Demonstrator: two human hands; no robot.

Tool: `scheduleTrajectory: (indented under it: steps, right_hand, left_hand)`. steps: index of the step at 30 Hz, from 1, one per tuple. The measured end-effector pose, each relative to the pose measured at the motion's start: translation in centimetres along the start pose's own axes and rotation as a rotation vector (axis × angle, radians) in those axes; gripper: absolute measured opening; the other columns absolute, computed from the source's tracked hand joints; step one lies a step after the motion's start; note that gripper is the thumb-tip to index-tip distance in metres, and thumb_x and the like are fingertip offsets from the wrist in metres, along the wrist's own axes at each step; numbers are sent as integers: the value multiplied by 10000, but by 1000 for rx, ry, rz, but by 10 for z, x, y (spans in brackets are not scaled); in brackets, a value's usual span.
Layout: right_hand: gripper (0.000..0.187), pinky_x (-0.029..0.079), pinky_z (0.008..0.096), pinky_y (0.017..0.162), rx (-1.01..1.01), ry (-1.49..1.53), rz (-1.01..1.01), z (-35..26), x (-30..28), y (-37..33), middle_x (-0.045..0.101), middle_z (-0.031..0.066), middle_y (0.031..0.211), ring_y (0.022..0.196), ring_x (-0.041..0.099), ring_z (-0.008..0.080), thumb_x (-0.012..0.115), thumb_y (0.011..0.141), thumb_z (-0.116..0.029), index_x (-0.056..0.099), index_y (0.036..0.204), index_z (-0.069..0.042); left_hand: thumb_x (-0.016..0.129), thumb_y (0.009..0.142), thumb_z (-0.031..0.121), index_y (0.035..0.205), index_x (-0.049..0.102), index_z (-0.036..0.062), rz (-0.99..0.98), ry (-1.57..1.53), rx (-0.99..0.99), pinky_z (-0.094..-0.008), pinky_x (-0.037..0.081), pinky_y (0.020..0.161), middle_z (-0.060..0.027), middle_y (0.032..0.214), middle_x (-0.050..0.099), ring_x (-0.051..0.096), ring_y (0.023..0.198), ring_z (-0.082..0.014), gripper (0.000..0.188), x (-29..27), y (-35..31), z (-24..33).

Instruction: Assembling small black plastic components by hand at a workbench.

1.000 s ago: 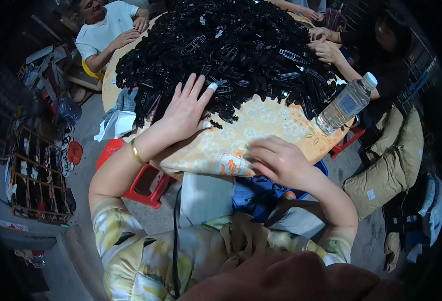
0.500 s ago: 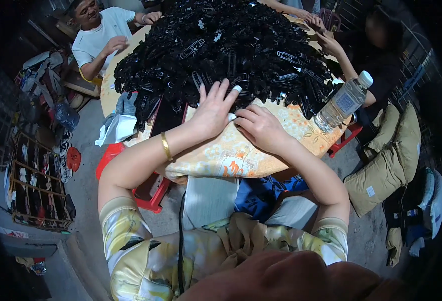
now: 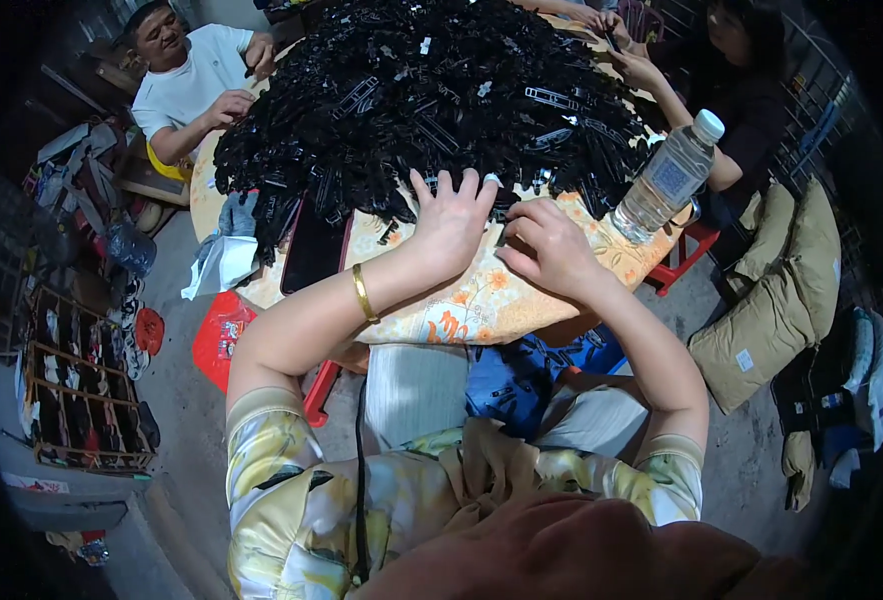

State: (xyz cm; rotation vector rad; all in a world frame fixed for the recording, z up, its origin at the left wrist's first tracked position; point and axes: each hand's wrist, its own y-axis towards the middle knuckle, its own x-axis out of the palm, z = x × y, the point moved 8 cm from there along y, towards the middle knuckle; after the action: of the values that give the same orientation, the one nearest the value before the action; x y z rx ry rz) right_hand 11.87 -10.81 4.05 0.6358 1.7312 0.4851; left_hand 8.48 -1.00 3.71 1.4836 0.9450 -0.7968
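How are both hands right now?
Left hand: open, fingers spread by the black pile.
Right hand: fingers curled; whether it holds anything cannot be told.

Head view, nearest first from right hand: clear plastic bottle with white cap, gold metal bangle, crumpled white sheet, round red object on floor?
1. Clear plastic bottle: just right of the right hand
2. Gold bangle: to its left
3. White sheet: farther left
4. Round red object: far left, on the floor
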Motion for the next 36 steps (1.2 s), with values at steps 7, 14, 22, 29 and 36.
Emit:
scheduleTrajectory:
  steps: [7, 14, 22, 29, 36]
  right_hand:
    - [160, 464, 364, 725, 92, -109, 40, 3, 6, 0, 567, 99, 875, 843, 547, 278, 698, 708, -110, 600, 802, -27]
    - [141, 465, 352, 696, 3, -115, 69, 0, 3, -2, 573, 86, 863, 817, 544, 261, 682, 686, -62, 595, 794, -38]
    - [111, 466, 350, 691, 55, -221, -113, -5, 17, 2, 572, 83, 899, 835, 540, 256, 661, 742, -92, 594, 816, -42]
    - [115, 468, 355, 659, 94, -85, -62, 0, -3, -4, 597, 92, 794, 747, 566, 262, 672, 727, -71, 585, 792, -32]
    - [120, 470, 339, 638, 139, 86, 159, 9, -28, -6, 622, 96, 764, 706, 598, 264, 693, 701, -27, 593, 765, -14]
  left_hand:
    - [545, 773, 72, 1182, 489, 47, 48, -38, -2, -686, 259, 917, -144, 1145, 475, 454, 1063, -375, 413, -1, -7, -3]
    - [563, 737, 39, 1062, 532, 47, 94, -135, -20, -694, 205, 963, -148, 1135, 487, 393, 1189, -366, 326, -14, -7, -15]
    - [544, 711, 52, 829, 560, 46, 131, -65, 48, -535, 340, 938, -87, 884, 520, 482, 916, -261, 119, -22, -10, -11]
    - [531, 716, 56, 1001, 578, 12, 167, -95, 93, -324, 394, 690, -52, 780, 550, 505, 789, -213, 292, -29, -15, -5]
    - [619, 739, 109, 1159, 558, 90, 84, -243, 143, -373, 461, 565, -75, 695, 540, 559, 628, -246, 425, -16, -17, 0]
